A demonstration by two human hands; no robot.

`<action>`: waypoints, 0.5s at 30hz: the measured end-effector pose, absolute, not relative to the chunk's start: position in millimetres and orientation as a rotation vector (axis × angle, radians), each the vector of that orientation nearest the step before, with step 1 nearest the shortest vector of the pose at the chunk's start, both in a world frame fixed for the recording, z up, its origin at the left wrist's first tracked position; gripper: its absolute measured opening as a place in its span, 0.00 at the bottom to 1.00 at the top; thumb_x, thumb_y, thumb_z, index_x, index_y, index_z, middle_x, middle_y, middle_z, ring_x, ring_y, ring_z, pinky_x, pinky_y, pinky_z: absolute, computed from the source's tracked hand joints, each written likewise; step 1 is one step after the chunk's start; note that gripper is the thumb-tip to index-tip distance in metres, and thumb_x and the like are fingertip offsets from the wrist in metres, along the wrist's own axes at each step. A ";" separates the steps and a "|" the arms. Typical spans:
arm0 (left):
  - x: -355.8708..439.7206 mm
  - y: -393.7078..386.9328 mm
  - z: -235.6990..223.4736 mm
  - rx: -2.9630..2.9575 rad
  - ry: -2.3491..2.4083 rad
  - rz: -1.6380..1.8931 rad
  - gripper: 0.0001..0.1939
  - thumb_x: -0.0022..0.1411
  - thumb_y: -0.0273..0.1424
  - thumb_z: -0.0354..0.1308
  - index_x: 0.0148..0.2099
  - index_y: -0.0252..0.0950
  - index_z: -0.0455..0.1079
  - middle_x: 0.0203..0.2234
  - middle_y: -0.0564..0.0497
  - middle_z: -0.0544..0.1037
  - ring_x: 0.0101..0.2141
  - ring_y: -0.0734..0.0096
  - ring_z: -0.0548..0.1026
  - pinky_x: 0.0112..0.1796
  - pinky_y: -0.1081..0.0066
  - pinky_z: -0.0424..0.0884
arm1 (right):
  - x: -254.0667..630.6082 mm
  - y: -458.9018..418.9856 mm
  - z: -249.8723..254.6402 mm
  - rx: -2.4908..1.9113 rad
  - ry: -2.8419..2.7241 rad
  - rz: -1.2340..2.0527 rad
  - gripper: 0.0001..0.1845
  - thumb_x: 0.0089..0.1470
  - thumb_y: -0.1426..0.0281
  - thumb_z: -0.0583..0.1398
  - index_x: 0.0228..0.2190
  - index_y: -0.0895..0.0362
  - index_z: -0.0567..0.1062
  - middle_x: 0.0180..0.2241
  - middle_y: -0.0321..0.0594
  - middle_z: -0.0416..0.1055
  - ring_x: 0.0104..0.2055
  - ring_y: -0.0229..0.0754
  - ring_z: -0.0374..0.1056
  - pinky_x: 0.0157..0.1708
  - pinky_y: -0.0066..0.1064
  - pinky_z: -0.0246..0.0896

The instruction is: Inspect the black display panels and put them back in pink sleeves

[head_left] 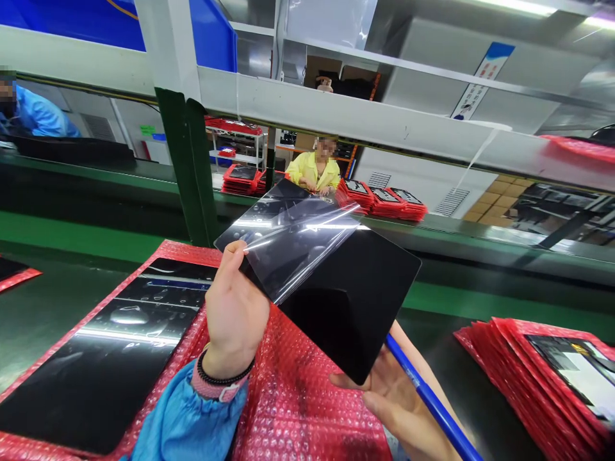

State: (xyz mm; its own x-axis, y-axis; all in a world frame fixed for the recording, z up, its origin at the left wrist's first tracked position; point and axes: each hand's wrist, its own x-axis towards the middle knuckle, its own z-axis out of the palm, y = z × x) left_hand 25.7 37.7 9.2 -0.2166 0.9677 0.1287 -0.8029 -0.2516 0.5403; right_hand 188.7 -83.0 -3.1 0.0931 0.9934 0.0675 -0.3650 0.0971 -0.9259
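Note:
A black glass panel is held up in front of me, tilted. My right hand supports it from underneath at its lower corner and also carries a blue pen. My left hand pinches the corner of a clear protective film, which is lifted off the panel's upper left part. Below the hands lies red bubble wrap.
A second black panel lies flat on red bubble wrap at the left. A stack of red-wrapped panels sits at the right. Across the green conveyor, a person in yellow works beside more red stacks; a person in blue is far left.

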 end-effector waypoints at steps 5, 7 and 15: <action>24.9 39.1 7.3 0.522 0.415 1.774 0.04 0.59 0.30 0.57 0.37 0.40 0.72 0.37 0.53 0.76 0.44 0.67 0.73 0.53 0.65 0.65 | 183.1 -82.8 -10.0 -0.877 -0.930 1.172 0.38 0.42 0.71 0.70 0.54 0.38 0.69 0.49 0.39 0.73 0.48 0.52 0.72 0.40 0.45 0.74; 24.9 38.9 7.3 0.516 0.411 1.771 0.04 0.58 0.30 0.57 0.36 0.39 0.72 0.37 0.54 0.76 0.43 0.67 0.74 0.52 0.65 0.66 | 181.2 -82.6 -14.6 -0.865 -0.942 1.129 0.38 0.43 0.71 0.69 0.55 0.37 0.68 0.49 0.38 0.73 0.46 0.51 0.73 0.39 0.44 0.74; 25.5 38.3 7.5 0.499 0.408 1.796 0.04 0.58 0.29 0.57 0.36 0.39 0.72 0.36 0.53 0.76 0.43 0.67 0.73 0.53 0.64 0.64 | 182.8 -81.0 -22.0 -0.854 -0.984 1.174 0.41 0.43 0.69 0.70 0.57 0.37 0.65 0.48 0.37 0.72 0.44 0.47 0.71 0.39 0.39 0.73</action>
State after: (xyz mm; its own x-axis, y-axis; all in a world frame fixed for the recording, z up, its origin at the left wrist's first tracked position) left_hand 25.5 38.3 7.5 -0.2402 0.9625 0.1258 -0.8135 -0.2703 0.5149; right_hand 182.8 -81.0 -22.0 0.0985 0.9811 0.1668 -0.3351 0.1905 -0.9227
